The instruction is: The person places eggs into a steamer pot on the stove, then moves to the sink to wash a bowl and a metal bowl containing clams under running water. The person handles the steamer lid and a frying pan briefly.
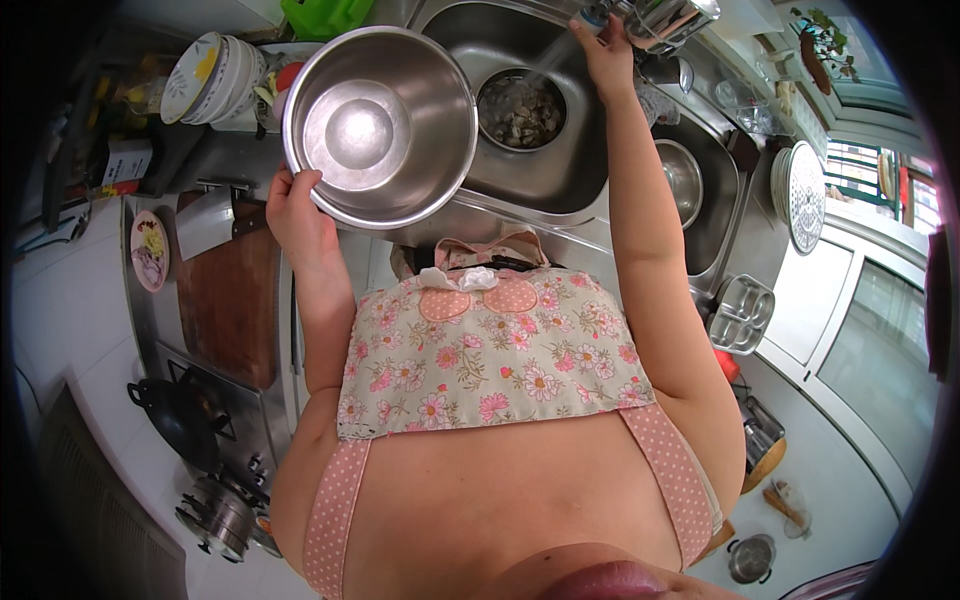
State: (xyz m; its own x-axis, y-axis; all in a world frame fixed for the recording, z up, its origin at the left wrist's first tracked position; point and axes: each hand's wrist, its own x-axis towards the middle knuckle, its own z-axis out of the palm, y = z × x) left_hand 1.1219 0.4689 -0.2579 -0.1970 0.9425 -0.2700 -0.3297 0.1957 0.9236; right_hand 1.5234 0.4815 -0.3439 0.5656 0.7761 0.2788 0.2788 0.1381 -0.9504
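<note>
My left hand (300, 214) grips the rim of a large stainless steel basin (439, 127), whose inside holds nothing that I can see. The basin is left of the deep sink bowl (525, 184). At the top, my right hand (606, 56) has its fingers around the faucet's spray head (592, 18). Water streams down from there towards a round container in the sink. Shellfish, seemingly clams (529, 120), lie in that container.
A wooden cutting board (229, 307) bears a cleaver (206, 225), beside a pink plate of cut food (151, 251). Stacked bowls (244, 79) stand behind. A black wok (176, 424) sits on the stove. The second sink bowl holds a metal bowl (681, 184).
</note>
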